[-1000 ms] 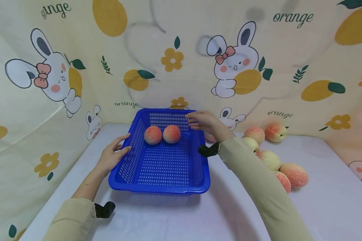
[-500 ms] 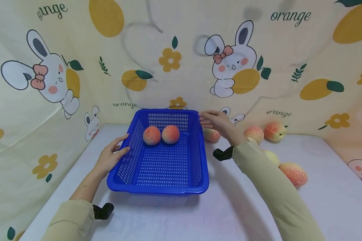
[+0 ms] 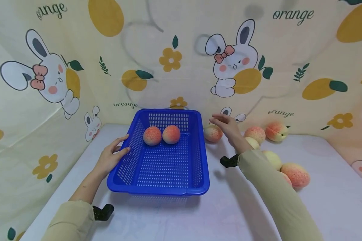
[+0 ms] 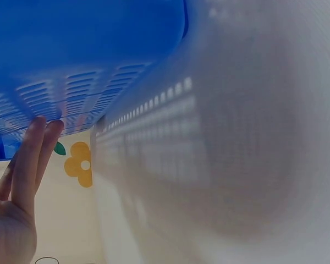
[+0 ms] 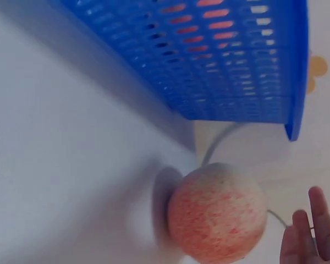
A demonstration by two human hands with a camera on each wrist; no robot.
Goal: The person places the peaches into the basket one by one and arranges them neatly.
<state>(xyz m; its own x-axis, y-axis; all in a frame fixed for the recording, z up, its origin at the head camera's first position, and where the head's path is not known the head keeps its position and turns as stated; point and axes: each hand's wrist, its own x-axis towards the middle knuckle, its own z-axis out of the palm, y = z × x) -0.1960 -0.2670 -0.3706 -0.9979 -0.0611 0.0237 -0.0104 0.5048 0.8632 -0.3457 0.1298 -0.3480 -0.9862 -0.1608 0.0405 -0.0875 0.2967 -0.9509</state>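
A blue plastic basket (image 3: 166, 164) with slotted walls holds two peaches, a left one (image 3: 152, 135) and a right one (image 3: 171, 134), near its far end. My left hand (image 3: 109, 156) holds the basket's left rim, two fingertips showing over the edge. In the left wrist view, other fingers (image 4: 30, 159) lie against the outer wall. To the right of the basket, my right hand (image 3: 229, 129) hovers with nothing in it, its fingers extended. Just beside it a peach (image 3: 212, 134) sits on the table, close to the basket's right wall; in the right wrist view this peach (image 5: 217, 214) shows in full.
Several more peaches lie on the right of the white table (image 3: 325, 201), among them a back one (image 3: 276, 131) and a front one (image 3: 295, 175). My right sleeve (image 3: 274, 187) partly covers some. A printed cloth (image 3: 187, 87) stands behind the table.
My right hand has moved rightward from above the basket's far right corner to beside the peach outside it, uncovering that peach. The left hand keeps its hold on the rim.
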